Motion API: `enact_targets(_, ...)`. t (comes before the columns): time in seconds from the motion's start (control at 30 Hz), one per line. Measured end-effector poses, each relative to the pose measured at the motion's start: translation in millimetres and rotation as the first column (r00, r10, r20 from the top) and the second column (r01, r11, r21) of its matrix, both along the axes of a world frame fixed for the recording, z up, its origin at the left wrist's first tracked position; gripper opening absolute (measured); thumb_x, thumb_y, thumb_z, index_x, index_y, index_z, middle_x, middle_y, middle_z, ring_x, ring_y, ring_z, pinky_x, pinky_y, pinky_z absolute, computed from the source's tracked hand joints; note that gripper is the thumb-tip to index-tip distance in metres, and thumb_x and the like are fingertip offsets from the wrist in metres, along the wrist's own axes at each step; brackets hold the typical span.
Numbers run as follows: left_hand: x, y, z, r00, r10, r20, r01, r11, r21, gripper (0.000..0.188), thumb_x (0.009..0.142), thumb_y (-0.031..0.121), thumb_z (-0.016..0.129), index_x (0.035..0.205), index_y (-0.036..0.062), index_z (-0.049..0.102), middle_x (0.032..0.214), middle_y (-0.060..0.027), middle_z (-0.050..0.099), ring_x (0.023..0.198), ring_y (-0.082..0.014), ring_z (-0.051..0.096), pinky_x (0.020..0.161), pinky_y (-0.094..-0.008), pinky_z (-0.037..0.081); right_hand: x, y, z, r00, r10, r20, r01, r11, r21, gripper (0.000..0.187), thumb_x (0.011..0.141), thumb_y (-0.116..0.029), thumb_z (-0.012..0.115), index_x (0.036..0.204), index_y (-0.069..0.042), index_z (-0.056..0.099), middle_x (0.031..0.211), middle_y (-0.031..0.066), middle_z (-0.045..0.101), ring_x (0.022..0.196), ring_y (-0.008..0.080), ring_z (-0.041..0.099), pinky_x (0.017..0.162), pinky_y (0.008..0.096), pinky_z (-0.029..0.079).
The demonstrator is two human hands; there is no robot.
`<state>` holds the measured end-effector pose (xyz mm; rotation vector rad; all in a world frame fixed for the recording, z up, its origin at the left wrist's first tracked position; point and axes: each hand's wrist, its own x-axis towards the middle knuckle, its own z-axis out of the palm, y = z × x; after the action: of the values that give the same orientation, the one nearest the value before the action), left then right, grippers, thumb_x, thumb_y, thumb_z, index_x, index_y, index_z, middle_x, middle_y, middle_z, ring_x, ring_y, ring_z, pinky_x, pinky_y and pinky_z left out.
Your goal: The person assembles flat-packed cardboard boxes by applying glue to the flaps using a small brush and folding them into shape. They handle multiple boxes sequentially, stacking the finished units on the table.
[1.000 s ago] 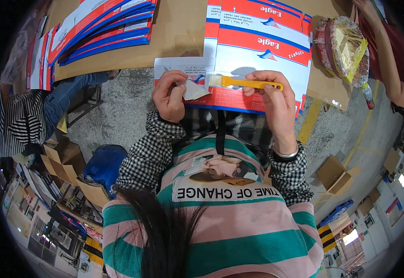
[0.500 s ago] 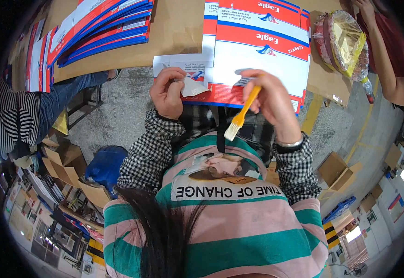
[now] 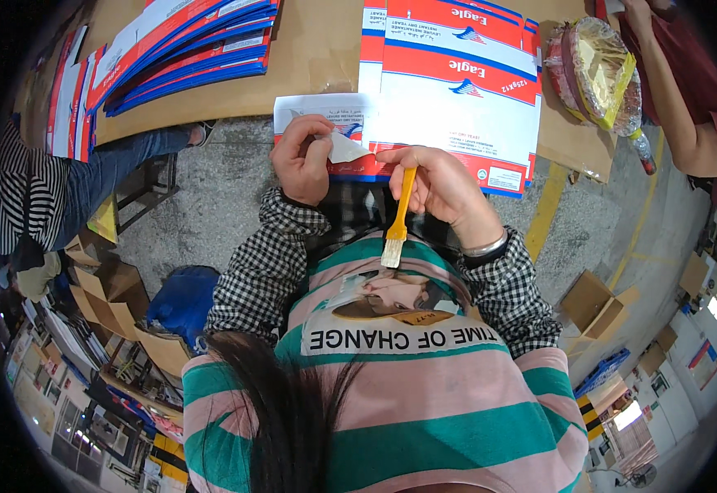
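My left hand (image 3: 302,161) pinches the lifted white corner (image 3: 345,149) of a printed cardboard flap at the table's near edge. Close by on its right is my right hand (image 3: 444,191), with a yellow-handled brush (image 3: 404,201) held in its fingers. The brush's pale bristles point down toward my shirt. Fingertips of the right hand reach the tip of the lifted corner; whether they grip it I cannot tell. Beyond both hands lies a flat red, white and blue carton (image 3: 449,111), with more flat cartons under and behind it.
Flat cartons lie piled (image 3: 190,62) at the left of the brown table (image 3: 317,57). On the right sits a plastic-covered round tub (image 3: 595,70) of pale paste, a bottle (image 3: 643,154) beside it. Another person's arm (image 3: 670,90) is at far right. A blue drum (image 3: 182,304) stands lower left.
My right hand has moved left, off the carton's face to the lifted corner. The brush has swung more upright, its bristles lower and further left. The left hand keeps its pinch.
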<state>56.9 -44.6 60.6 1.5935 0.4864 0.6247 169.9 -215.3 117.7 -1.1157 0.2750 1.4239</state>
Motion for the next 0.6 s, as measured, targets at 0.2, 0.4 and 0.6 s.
enact_targets(0.2,0.7,0.5,0.6,1.0,0.022,-0.003,-0.022,0.999,0.025,0.01,0.075,-0.006,0.051,0.083,-0.0032,0.057,0.091,-0.0088,0.06,0.079,-0.0137,0.055,0.07,-0.0241,0.044,-5.6,-1.6,-17.6,0.995,-0.099,0.02,0.097,0.991,0.096,0.037,0.086,-0.011,0.035,0.11,0.013,0.05,0.062,0.0122,0.059,0.042,0.0138,0.049,0.037,0.0225,0.04)
enact_targets(0.4,0.6,3.3,0.0,0.997,0.033,-0.075,-0.034,0.999,-0.011,0.008,0.076,-0.005,0.051,0.082,-0.0031,0.056,0.09,-0.0076,0.06,0.077,-0.0128,0.054,0.069,-0.0235,0.043,2.1,2.0,-22.0,0.996,-0.083,-0.01,0.084,0.991,0.103,0.035,0.086,-0.011,0.035,0.107,0.013,0.053,0.062,0.012,0.059,0.04,0.0136,0.047,0.037,0.0215,0.039)
enact_targets(0.6,4.7,2.0,3.6,0.998,0.004,-0.058,-0.001,0.999,0.045,0.007,0.076,-0.003,0.051,0.082,-0.0033,0.056,0.09,-0.0088,0.06,0.078,-0.0135,0.055,0.069,-0.0241,0.044,13.0,18.6,-21.6,0.994,-0.108,0.007,0.104,0.969,0.224,0.041,0.088,-0.011,0.035,0.115,0.014,0.051,0.061,0.0107,0.058,0.041,0.0124,0.046,0.036,0.019,0.038)
